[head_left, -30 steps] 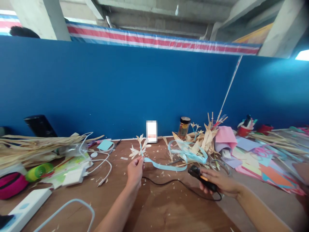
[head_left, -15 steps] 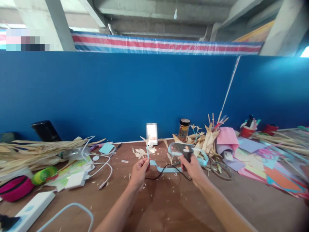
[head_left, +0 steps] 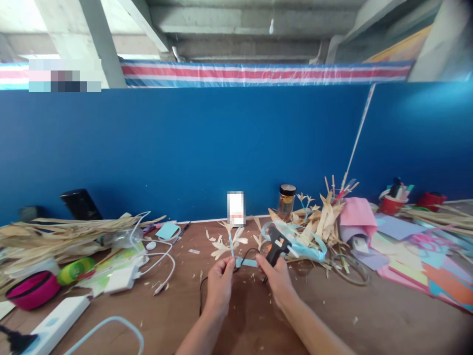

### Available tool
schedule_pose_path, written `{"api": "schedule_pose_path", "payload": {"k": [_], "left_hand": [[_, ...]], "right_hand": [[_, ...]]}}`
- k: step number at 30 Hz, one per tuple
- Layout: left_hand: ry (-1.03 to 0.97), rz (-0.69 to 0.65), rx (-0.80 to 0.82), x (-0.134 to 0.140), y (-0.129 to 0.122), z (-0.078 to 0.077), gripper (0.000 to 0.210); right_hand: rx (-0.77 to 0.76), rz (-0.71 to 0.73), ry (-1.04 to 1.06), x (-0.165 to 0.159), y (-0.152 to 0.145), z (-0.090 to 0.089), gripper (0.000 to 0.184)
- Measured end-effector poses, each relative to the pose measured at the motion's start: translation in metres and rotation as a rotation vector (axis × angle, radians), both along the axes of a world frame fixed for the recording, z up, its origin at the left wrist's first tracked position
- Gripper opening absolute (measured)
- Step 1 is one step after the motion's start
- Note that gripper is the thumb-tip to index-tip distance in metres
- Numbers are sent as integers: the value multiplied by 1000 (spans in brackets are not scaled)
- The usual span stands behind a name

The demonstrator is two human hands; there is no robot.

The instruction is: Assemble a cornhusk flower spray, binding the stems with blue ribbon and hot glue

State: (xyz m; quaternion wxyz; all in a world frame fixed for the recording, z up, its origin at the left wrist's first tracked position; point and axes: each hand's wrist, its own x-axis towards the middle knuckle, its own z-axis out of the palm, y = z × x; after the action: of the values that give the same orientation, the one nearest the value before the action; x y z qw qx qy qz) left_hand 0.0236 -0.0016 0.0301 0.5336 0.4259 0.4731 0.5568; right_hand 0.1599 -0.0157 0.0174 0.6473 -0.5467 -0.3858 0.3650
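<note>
I see the blue partition (head_left: 192,148) rising along the far edge of the brown surface (head_left: 166,315), with a heap of dry husk strips (head_left: 66,231) toward the far left corner. My left hand (head_left: 220,281) and right hand (head_left: 279,283) work midway between the left and right edges. The right fingers curl around the handle of a black glue gun (head_left: 278,245); the left fingertips pinch the stem of a pale husk flower (head_left: 231,242), which stands roughly upright, petals toward the far edge. Light-blue ribbon (head_left: 248,263) spans from beside that pinch to the right fingertips. I judge the step as gluing ribbon around the stem; the next move calls for a steady left pinch, ribbon drawn taut, and the hot tip kept off the fingers. A black cord (head_left: 201,291) passes behind the left hand.

The surface's near edge is out of frame. I cannot make out the nozzle tip, nor whether the right fingers grip the ribbon too. The left hand covers the stem's lower end, and a small white object (head_left: 236,207) by the far edge is pixelated.
</note>
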Motion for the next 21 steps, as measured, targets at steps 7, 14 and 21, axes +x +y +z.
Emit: {"api": "schedule_pose_path", "payload": {"k": [7, 14, 21], "left_hand": [[1, -87, 29, 9, -16, 3, 34], [-216, -263, -187, 6, -9, -2, 31], [-145, -280, -143, 3, -10, -4, 31]], "right_hand": [[65, 103, -87, -22, -10, 6, 27], [65, 122, -113, -19, -11, 10, 26], [28, 114, -156, -20, -12, 10, 25]]}}
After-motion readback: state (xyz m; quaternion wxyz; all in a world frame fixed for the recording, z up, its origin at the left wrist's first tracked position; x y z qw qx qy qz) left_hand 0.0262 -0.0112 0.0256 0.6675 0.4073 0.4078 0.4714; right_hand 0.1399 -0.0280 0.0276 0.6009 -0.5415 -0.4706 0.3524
